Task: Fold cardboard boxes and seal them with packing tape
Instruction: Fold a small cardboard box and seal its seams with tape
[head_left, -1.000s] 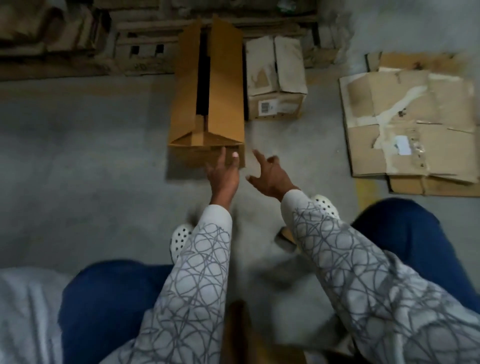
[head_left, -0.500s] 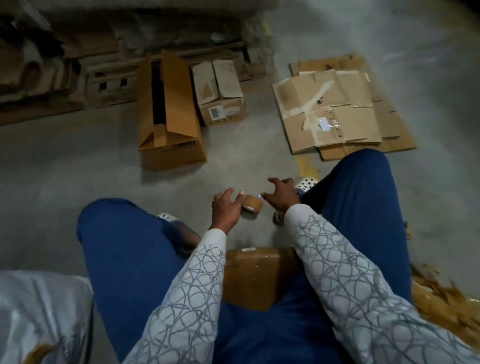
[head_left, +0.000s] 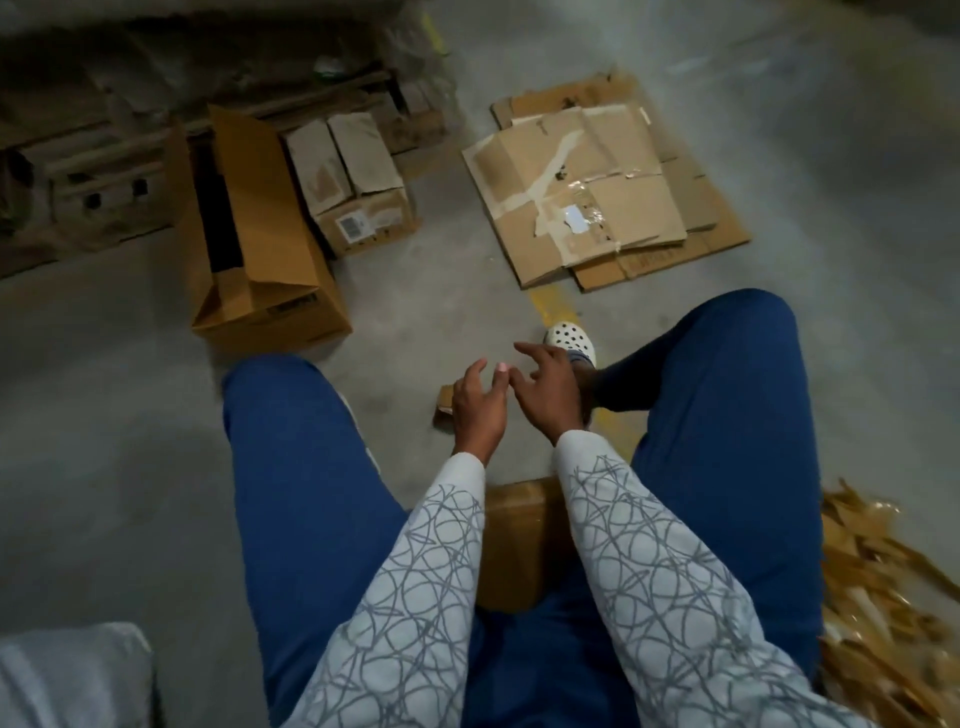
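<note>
Both hands hover low over the floor between the knees, left hand (head_left: 479, 404) and right hand (head_left: 549, 395) almost touching, fingers spread and gripping nothing. A small cardboard scrap (head_left: 444, 406) shows just left of them. The tape roll seen between the hands half a second ago is now out of sight, perhaps hidden beneath them. The long open box (head_left: 270, 260) lies well ahead to the left, flaps unsealed; it looks light and stiff, best held by its side walls.
</note>
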